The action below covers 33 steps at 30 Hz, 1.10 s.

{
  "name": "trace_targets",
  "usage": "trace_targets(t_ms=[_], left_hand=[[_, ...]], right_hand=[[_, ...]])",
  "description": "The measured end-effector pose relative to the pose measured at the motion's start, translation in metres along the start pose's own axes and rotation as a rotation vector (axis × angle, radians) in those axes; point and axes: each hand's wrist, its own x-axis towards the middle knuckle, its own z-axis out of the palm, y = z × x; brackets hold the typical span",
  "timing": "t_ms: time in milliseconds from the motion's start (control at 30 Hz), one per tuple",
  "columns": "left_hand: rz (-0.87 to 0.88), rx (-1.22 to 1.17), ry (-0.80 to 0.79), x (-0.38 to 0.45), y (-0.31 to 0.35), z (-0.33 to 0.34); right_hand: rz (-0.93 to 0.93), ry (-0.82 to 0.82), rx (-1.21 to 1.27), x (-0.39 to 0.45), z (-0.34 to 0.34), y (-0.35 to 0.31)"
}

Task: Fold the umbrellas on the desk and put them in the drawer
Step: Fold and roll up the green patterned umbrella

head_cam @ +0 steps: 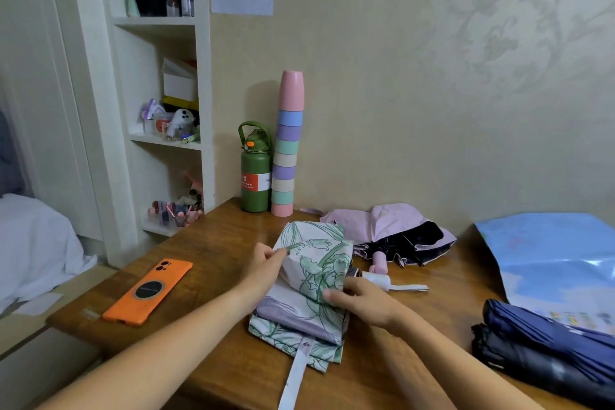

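While flattened mid-desk (213,243), floral umbrella (316,276) only half folded, panels loosely layered, closing strap (296,373) dangling off near edge. Behind it, pink umbrella (389,233) sprawled open-ish, unfolded; navy umbrella (545,343) far right, collapsed. Left hand (266,263) pinching fabric edge at left of canopy. Right hand (359,303) pressing pleats flat, fingers loosely bent on cloth. Risks: pleats springing apart if pressure eased; strap snagging on desk edge; orange phone (148,293) nudged by forearm. Drawer not visible.
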Motion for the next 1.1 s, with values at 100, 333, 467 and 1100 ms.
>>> trace_targets(t_ms=[100, 333, 467, 1100], left_hand=[[-0.081, -0.172, -0.029, 0.000, -0.001, -0.002], [-0.041, -0.116, -0.115, -0.005, -0.006, -0.016], [-0.181, -0.104, -0.174, -0.006, -0.004, -0.022], [-0.344, 0.039, -0.218, 0.007, -0.018, -0.049]], right_hand=[[0.076, 0.124, 0.268, 0.003, 0.009, -0.001], [-0.064, -0.058, -0.087, -0.007, 0.003, -0.002], [0.031, -0.136, 0.014, -0.012, 0.004, -0.002], [0.077, -0.101, 0.251, -0.031, 0.014, -0.007]])
